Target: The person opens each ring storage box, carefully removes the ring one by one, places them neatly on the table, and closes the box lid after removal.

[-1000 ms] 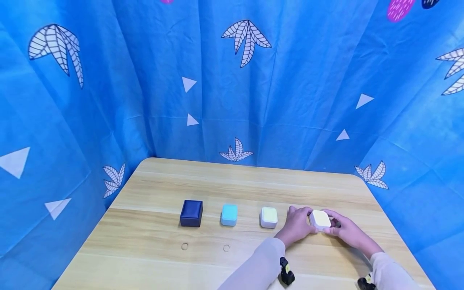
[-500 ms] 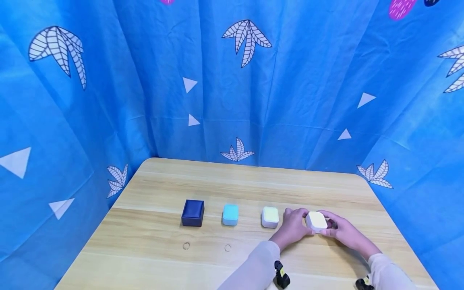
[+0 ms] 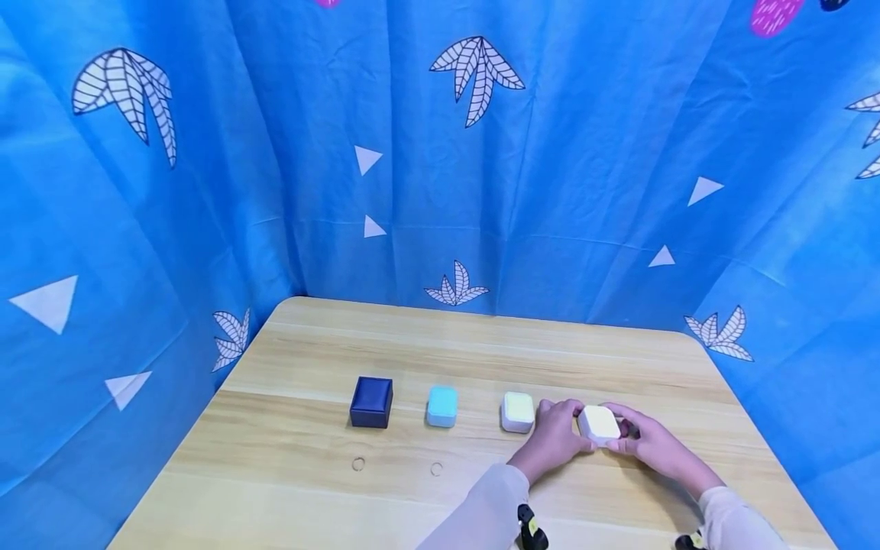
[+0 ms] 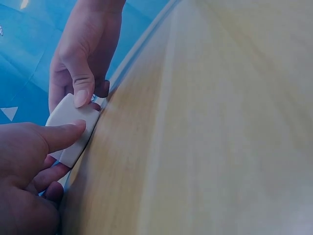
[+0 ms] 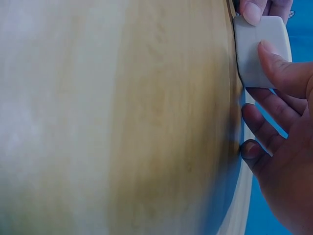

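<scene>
A small white ring box [image 3: 599, 424] with a cream top is pinched between both hands at the right end of a row of boxes. My left hand [image 3: 552, 441] grips its left side, thumb on the near face. From the right, my right hand [image 3: 649, 441] holds it the same way. In the left wrist view the white side of the ring box [image 4: 73, 128] shows under both thumbs, right at the tabletop. The right wrist view has the ring box [image 5: 254, 49] at the upper right, its lid closed. Its inside is hidden.
Left of the hands stand a similar cream-topped box [image 3: 517, 412], a light blue box [image 3: 442, 406] and a dark blue box [image 3: 372, 402]. Two thin rings, one [image 3: 358, 464] and another [image 3: 436, 469], lie in front. A blue curtain [image 3: 550, 191] surrounds the wooden table [image 3: 289, 489].
Both hands have shifted the held ring box a little to the left and slightly nearer, closer to the other cream-topped box. The head view has turned slightly; their grip looks the same.
</scene>
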`<state>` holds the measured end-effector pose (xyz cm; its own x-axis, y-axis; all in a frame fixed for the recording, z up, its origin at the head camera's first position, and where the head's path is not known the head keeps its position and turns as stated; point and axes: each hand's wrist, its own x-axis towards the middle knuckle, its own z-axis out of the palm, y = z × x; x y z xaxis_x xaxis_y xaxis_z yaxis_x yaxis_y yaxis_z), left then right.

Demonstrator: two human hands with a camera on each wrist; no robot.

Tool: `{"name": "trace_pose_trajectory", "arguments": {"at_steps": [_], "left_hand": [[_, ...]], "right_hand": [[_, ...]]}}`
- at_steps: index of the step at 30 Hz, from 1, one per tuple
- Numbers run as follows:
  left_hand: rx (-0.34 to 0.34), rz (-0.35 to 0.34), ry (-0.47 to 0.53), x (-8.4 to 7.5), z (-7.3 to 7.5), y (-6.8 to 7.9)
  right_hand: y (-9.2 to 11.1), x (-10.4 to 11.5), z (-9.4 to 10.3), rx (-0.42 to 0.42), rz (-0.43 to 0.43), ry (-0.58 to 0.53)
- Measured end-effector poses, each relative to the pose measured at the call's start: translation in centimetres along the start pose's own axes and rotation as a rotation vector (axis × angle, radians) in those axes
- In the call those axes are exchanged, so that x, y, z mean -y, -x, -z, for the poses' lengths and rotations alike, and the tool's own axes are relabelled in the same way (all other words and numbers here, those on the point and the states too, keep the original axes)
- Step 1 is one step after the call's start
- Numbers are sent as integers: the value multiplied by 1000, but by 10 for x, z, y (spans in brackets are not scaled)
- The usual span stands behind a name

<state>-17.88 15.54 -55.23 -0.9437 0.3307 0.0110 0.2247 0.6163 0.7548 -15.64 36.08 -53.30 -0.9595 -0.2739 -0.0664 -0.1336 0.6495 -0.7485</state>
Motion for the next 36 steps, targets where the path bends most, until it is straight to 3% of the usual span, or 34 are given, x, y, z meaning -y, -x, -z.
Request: {"name": "trace_pose_trajectory", "arguments": {"at_steps": [10,17,25,36], "left_hand": [[-26,-42,-52,2,-2,2],[3,-36,3,2,-4,1],[11,-76,-9,4,-1,4],[37,-87,-106,5,-1,2]], "right_hand": [[3,2,-2,0,21,-17],[1,-3,-1,-6,20,-11],[1,-2,-2,2,48,-43],[0,-3,-3,10,29,-55]]}}
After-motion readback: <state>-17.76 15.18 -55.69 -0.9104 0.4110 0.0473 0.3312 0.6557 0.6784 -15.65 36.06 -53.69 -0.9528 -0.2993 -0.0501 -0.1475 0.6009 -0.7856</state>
